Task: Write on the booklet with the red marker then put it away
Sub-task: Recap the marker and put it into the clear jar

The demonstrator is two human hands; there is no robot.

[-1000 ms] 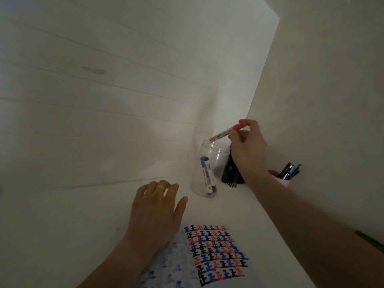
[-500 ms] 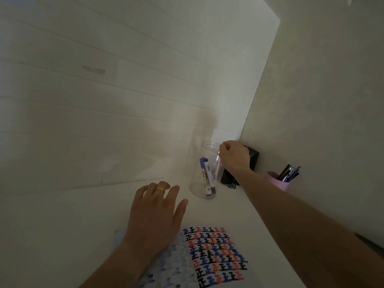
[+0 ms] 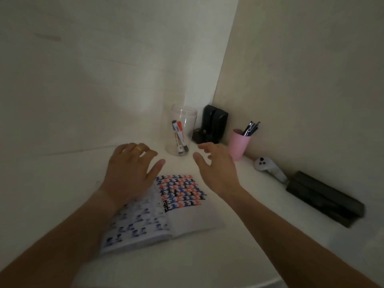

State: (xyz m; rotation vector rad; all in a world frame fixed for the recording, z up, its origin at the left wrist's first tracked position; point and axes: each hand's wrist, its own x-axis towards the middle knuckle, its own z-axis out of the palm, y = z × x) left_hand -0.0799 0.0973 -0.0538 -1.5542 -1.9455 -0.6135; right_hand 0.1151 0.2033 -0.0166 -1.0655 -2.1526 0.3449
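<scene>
Two markers stand in one clear jar; both hands spread, left hand on booklet.

A single head-worn wide-angle view looks forward and down from close above a white desk; it faces the wall corner; both forearms enter from the bottom edge.

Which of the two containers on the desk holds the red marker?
The clear jar, left of the black holder. The red marker stands inside it beside a blue-capped one. The pink cup holds only dark pens.
</scene>
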